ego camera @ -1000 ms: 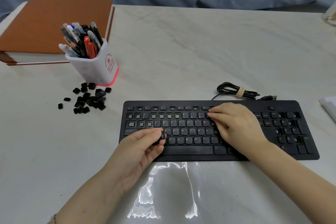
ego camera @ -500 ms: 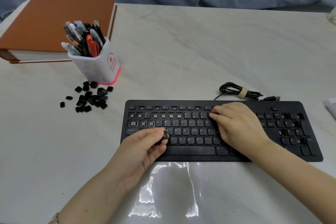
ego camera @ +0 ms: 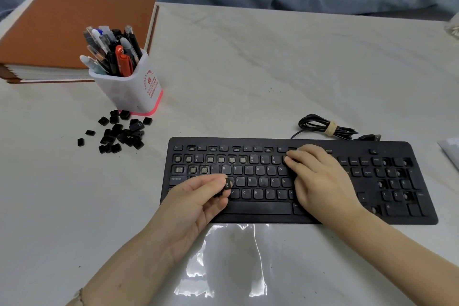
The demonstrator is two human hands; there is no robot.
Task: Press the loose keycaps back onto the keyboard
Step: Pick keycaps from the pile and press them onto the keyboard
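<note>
The left hand (ego camera: 196,204) is still pinching one keycap (ego camera: 227,185) between thumb and fingertips, barely shifted, over the keyboard (ego camera: 258,218) — cap turned on edge. The right hand (ego camera: 320,181) is staying flat, relaxed fingers pressing upper rows right of that pinch. Beyond the left fingertips, loose keycaps (ego camera: 121,134) are lying heaped; behind them a white cup (ego camera: 131,92) is holding pens (ego camera: 116,52), a brown binder (ego camera: 67,30) beyond. A bundled cable (ego camera: 323,128) is lying past the right fingers.
</note>
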